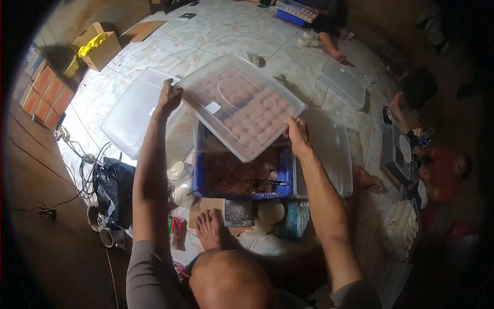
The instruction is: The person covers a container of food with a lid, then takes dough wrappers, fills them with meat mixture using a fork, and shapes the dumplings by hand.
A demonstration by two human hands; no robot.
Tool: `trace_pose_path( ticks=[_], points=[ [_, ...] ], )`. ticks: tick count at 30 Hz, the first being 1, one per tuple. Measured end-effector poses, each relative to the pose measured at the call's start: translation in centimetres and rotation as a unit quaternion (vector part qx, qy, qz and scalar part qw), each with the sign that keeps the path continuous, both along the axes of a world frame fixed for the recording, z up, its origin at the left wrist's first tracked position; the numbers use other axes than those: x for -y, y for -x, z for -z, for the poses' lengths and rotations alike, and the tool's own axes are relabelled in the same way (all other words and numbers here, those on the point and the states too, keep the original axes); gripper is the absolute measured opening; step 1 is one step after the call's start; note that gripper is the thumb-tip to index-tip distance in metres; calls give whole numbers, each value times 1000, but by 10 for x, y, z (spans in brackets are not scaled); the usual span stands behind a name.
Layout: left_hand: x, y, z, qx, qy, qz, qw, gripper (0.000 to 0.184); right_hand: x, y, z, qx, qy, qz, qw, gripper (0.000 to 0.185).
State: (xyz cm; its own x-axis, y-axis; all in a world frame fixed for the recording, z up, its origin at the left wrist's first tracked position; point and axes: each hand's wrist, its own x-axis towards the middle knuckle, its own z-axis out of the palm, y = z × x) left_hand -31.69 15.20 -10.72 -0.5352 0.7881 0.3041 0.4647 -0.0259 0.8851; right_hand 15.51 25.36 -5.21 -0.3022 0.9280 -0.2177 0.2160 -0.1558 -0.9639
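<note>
1. From my remote seat I find the clear box (244,105) in the air, over the back part of the blue tub (196,180) and turned cornerwise to it.
2. My left hand (170,98) has its fingers clamped on the box's left corner; my right hand (298,135) has its fingers closed on the right edge. Gripping opposite sides probably shares the load and keeps the broad box from tipping.
3. Through the frosted plastic I make out rows of round brown pieces (252,123); the haze hides whether the lid is fully seated. Such even rows likely stop the pieces rolling together.
4. Below, the tub holds a brown mixture (226,175) with a utensil (274,182) resting in it, I judge to be within reach of either hand.
5. One clear lid (126,110) lies on the tiled floor (170,38) to the left, and a clear container (329,165) stands just right of the tub. Set on either side, they seem to keep the middle workable.
</note>
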Motion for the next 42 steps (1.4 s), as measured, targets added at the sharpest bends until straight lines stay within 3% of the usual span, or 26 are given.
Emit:
trace_pose_path(
  ticks=[2, 4, 5, 7, 8, 10, 12, 13, 14, 15, 16, 18, 20, 22, 24, 25, 28, 29, 30, 32, 34, 35, 36, 38, 40, 42],
  points=[
    [29, -21, -18, -24, 27, 8, 999, 41, -11, 5, 13, 24, -26, 42, 998, 31],
    [59, -43, -42, 58, 110, 40, 991, 36, -20, 8, 15, 48, -51, 87, 994, 34],
    [71, -41, -28, 6, 91, 63, 994, 35, -22, 8, 13, 35, -69, 98, 992, 37],
    [94, -77, -43, 169, 114, 18, 979, 31, -38, 7, 12, 21, -87, 112, 990, 42],
    [109, -86, -53, 175, 161, 59, 970, 40, -52, 4, 14, 75, -121, 92, 986, 40],
    [132, -108, -46, 179, 126, 130, 967, 41, -72, 6, 11, 127, -152, 75, 977, 40],
    [138, -127, -44, 223, 169, 97, 955, 42, -86, 12, 3, 233, -204, 64, 949, 47],
    [144, -132, -48, 69, 175, 160, 969, 44, -92, 7, 4, 233, -203, 71, 948, 47],
    [144, -138, -51, 67, 173, 166, 969, 44, -99, 2, 4, 134, -199, 18, 971, 46],
    [141, -149, -61, 136, 197, 109, 965, 43, -105, -2, 4, 33, -194, -36, 980, 44],
    [137, -157, -67, 205, 221, 52, 952, 42, -105, -8, 4, 34, -196, -30, 979, 44],
    [133, -163, -68, 224, 231, 32, 946, 40, -97, -22, 7, 28, -91, -112, 989, 67],
    [128, -170, -65, 218, 135, 14, 966, 62, -66, -23, 15, 236, -65, -23, 969, 90],
    [115, -156, -48, 178, 120, 44, 976, 65, -50, -30, 14, 150, -18, -47, 987, 106],
    [103, -155, -50, 56, 181, -35, 981, 64, -37, -31, -16, 159, 1, -41, 986, 103],
    [102, -177, -78, 152, 163, -23, 975, 67, -31, -31, -25, 169, 34, -47, 984, 100],
    [99, -169, -83, 166, 244, -19, 955, 72, -33, -27, -12, 94, 18, -90, 991, 89],
    [99, -162, -76, 187, 203, 33, 961, 71, -32, -21, -11, 197, -1, -27, 980, 81],
    [96, -150, -61, 185, 202, 34, 961, 71, -31, -23, -4, 195, -2, -26, 980, 81],
    [89, -129, -31, 291, 93, 118, 945, 73, -31, -26, 15, 182, -48, -21, 982, 86],
    [86, -128, -28, 308, 89, 104, 942, 64, -5, -25, -27, 216, -106, -2, 971, 82],
    [86, -129, -28, 325, 87, 92, 937, 56, -10, -26, -37, 312, -97, -24, 945, 80],
    [86, -131, -32, 325, 92, 82, 938, 56, -16, -22, -40, 402, -88, -54, 910, 79],
    [88, -140, -43, 306, 133, 60, 941, 46, -26, -18, -26, 408, -145, -30, 901, 77],
    [93, -148, -58, 129, 155, 16, 979, 38, -38, -16, -22, 422, -152, -70, 891, 78],
    [92, -142, -27, 7, 45, -13, 999, 39, -42, -15, -15, 405, -159, -63, 898, 82]
  ],
)
